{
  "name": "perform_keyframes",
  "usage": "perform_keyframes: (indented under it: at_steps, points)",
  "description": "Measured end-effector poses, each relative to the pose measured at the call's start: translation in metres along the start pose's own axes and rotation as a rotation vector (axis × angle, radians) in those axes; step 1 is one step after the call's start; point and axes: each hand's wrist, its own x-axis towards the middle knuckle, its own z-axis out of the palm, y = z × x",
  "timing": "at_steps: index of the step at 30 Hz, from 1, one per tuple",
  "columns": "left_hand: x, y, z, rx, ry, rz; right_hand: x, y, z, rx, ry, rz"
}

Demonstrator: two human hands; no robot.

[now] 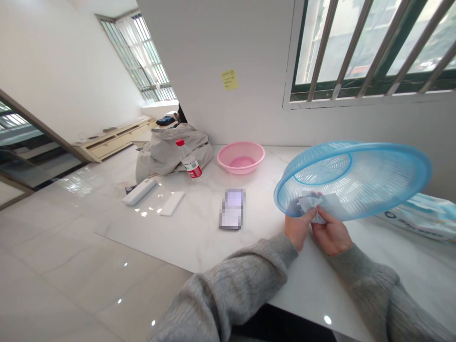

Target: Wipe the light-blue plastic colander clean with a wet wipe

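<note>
Grey sleeves (228, 294), left grip (297, 229), right grip (331, 233) closed on cloth (313, 209), blue colander (392, 175), fingertips hidden

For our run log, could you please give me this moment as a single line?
left hand: holds blue plastic colander | right hand: pinches pale cloth against colander | nearby: plastic packet

Colander (356, 175) right of phone (232, 209); basin (241, 157) behind phone; bottle (190, 161) left of basin.
</note>
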Motion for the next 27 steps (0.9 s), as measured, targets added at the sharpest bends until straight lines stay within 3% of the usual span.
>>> perform_keyframes:
  at_steps: [10,20,27]
  points:
    - [0.0022,0.0020,-0.0021,0.010,-0.110,0.040,-0.0052,-0.0061,0.0076,-0.005,0.001,-0.010]
    - [0.0030,-0.0048,-0.0048,0.052,-0.049,-0.006,-0.0031,-0.0073,0.0027,-0.023,-0.012,-0.009]
    - [0.0003,-0.0032,-0.0064,0.081,-0.150,-0.031,0.0017,-0.0099,-0.0019,-0.050,0.032,-0.020]
